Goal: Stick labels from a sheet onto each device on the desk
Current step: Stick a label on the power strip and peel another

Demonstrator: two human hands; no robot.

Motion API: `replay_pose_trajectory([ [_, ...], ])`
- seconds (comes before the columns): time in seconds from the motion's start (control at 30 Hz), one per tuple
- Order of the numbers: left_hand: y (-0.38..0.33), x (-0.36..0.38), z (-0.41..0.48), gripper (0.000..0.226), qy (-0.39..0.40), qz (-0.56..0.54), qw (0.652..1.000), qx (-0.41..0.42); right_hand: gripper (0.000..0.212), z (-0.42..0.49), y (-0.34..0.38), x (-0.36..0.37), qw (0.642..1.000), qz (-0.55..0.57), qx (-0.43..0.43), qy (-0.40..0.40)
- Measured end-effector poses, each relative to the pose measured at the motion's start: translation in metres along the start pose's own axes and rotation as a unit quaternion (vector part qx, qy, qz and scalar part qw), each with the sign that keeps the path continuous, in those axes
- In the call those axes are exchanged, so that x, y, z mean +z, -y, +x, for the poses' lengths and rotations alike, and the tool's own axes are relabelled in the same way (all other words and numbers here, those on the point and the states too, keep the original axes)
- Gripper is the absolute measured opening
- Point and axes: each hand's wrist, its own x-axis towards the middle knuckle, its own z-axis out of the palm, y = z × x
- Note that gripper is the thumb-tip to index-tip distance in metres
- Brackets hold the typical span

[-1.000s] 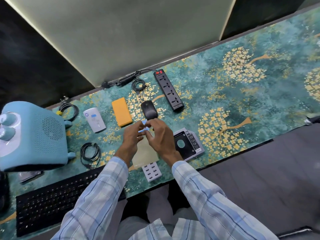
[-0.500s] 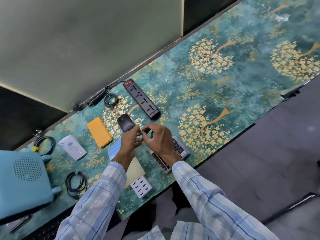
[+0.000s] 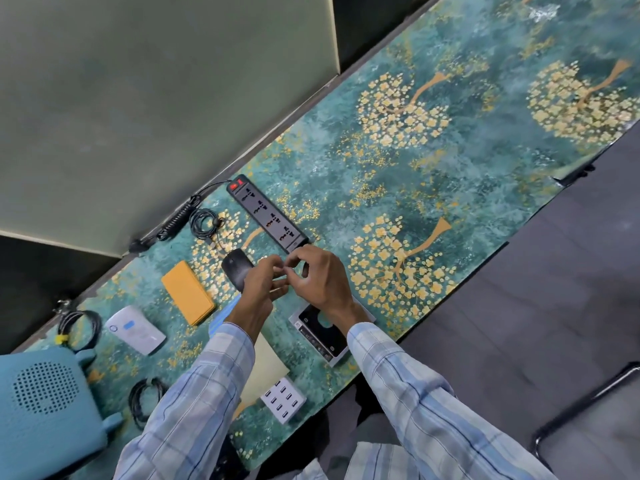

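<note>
Hands come together above the patterned teal desk mat (image 3: 450, 168), just in front of the near end of the black power strip (image 3: 266, 214). The left hand (image 3: 258, 289) and the right hand (image 3: 320, 277) both have their fingers curled, and the fingertips meet in a pinch between them. Whatever may be held there is too small and blurred to make out, so I cannot tell whether either hand grips a label. The left hand partly covers the black mouse (image 3: 235, 268), though I cannot tell whether it touches it. The label sheet (image 3: 268, 362) lies flat on the mat under the left forearm, its pale part reaching toward the white multi-port charger (image 3: 284, 400) at the desk's near edge, and a blue striped edge of it shows beside the left wrist. Under the right wrist lies a silver and black drive caddy (image 3: 323, 336). Left of the mouse sits a flat orange device (image 3: 187, 293), and further left a white device (image 3: 135, 330) with a small blue patch on its top. A coiled black cable (image 3: 204, 221) lies beside the power strip's far end. A light blue box with a perforated grille (image 3: 45, 403) stands at the left edge. Both arms wear plaid blue sleeves.
</note>
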Motion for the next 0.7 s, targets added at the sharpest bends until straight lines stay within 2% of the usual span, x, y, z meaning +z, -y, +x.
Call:
replay_pose_trajectory([
  [0.1, -0.004, 0.002, 0.007, 0.015, 0.003, 0.011, 1.000, 0.016, 0.010, 0.004, -0.006, 0.001, 0.998, 0.042, 0.048, -0.024],
  [0.2, -0.017, 0.016, 0.016, 0.021, 0.000, 0.030, 0.999, 0.044, 0.008, 0.008, -0.016, 0.000, 0.990, 0.088, 0.098, -0.048],
  [0.23, -0.021, 0.024, 0.022, 0.032, -0.021, 0.046, 0.997, 0.055, 0.007, 0.010, -0.019, 0.000, 0.986, 0.104, 0.116, -0.059],
  [0.3, -0.025, 0.039, 0.038, 0.071, -0.092, 0.113, 0.987, 0.063, 0.006, 0.011, -0.025, -0.003, 0.975, 0.134, 0.157, -0.086],
  [0.37, -0.029, 0.056, 0.044, 0.106, -0.128, 0.198, 0.969, 0.070, 0.006, 0.013, -0.030, -0.007, 0.964, 0.157, 0.184, -0.110],
  [0.5, -0.038, 0.071, 0.043, 0.122, -0.151, 0.283, 0.941, 0.104, 0.005, 0.017, -0.035, -0.012, 0.951, 0.188, 0.211, -0.123],
  [0.57, -0.037, 0.065, 0.053, 0.117, -0.145, 0.289, 0.940, 0.110, 0.005, 0.020, -0.037, -0.012, 0.945, 0.203, 0.229, -0.118],
  [0.6, -0.038, 0.060, 0.056, 0.107, -0.132, 0.294, 0.941, 0.103, 0.005, 0.022, -0.037, -0.011, 0.940, 0.213, 0.238, -0.117],
  [0.7, -0.040, 0.042, 0.055, 0.045, -0.062, 0.178, 0.972, 0.137, 0.007, 0.031, -0.034, -0.008, 0.923, 0.253, 0.266, -0.117],
])
